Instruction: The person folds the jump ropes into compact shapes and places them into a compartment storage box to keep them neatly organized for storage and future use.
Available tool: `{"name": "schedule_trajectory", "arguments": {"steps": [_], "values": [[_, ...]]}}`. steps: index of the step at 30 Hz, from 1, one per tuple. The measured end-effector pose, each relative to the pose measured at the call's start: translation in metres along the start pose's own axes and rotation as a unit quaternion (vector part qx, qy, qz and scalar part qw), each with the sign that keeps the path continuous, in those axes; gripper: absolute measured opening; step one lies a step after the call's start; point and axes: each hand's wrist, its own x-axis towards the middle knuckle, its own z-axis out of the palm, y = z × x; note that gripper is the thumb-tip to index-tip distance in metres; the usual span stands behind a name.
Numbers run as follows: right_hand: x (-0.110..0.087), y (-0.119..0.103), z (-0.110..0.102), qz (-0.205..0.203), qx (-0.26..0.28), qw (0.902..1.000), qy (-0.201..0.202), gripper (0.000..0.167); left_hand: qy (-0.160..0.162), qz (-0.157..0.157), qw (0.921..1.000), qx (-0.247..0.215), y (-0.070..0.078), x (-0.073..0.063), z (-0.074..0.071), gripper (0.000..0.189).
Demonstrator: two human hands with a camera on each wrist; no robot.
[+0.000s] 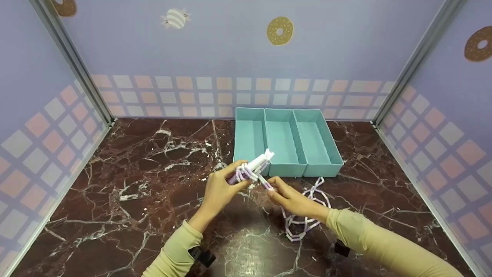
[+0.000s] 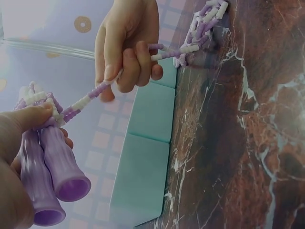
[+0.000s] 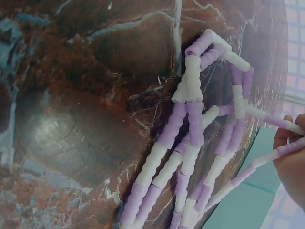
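A beaded jump rope in purple and white segments has both its handles (image 2: 64, 164) side by side in my left hand (image 1: 221, 188). The handles are purple at the flared ends and white toward the other end. Several turns of the beaded cord (image 2: 35, 98) lie around them under the left thumb. To the right, my right hand (image 1: 294, 198) pinches the stretch of cord that runs from the wrapped handles. Past the right hand the rest of the cord (image 3: 174, 126) lies in loose loops on the table.
A teal box (image 1: 286, 170) with three long compartments stands behind the hands, near the back wall. The tabletop (image 1: 115, 223) is dark red marble-patterned. Lilac panels (image 1: 230, 50) with pink and white squares enclose the back and both sides.
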Motion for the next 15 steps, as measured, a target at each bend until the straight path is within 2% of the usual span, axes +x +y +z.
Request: {"name": "schedule_trajectory", "arguments": {"steps": [2, 9, 15], "values": [[-0.0014, -0.0014, 0.0007, -0.007, -0.004, 1.0, 0.005, 0.023, 0.005, -0.007, 0.9999, 0.007, -0.0006, 0.0006, -0.0005, 0.05], [-0.0025, -0.0051, 0.0014, -0.013, 0.03, 0.9995, 0.001, 0.022, 0.022, -0.02, 0.9992, 0.026, -0.0028, 0.0021, -0.0007, 0.05], [-0.0041, -0.0093, 0.0019, -0.034, -0.011, 0.9993, 0.01, 0.014, 0.025, -0.02, 0.9985, 0.044, -0.0038, 0.0018, -0.0007, 0.05]]}}
